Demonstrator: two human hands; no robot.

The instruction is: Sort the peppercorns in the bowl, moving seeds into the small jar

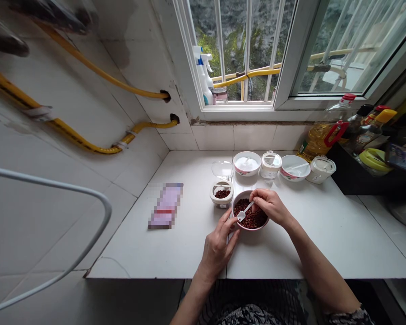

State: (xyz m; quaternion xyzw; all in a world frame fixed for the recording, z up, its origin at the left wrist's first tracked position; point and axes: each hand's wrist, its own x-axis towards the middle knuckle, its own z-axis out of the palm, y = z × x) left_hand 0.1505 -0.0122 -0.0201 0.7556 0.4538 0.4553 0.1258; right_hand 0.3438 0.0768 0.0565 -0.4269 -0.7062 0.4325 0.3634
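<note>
My right hand [269, 205] pinches the handle of a small white spoon [245, 211]. The spoon's scoop end is over the bowl's left side, close to my left fingertips. Under it stands a bowl [249, 228] with dark red peppercorns [257, 220] inside. Fingers of my left hand [219, 243] press on the bowl's left side, the thumb near its front. Just left of the bowl sits a white seasoning jar [219, 201], its clear lid [222, 169] raised, with more peppercorns in it.
Behind are a bowl of white grains [246, 171], a lidded jar [270, 164], a flowered bowl [296, 176] holding a white spoon, and another jar [322, 169]. An oil bottle [320, 135] and other bottles stand right. A purple packet [165, 207], blurred, lies left.
</note>
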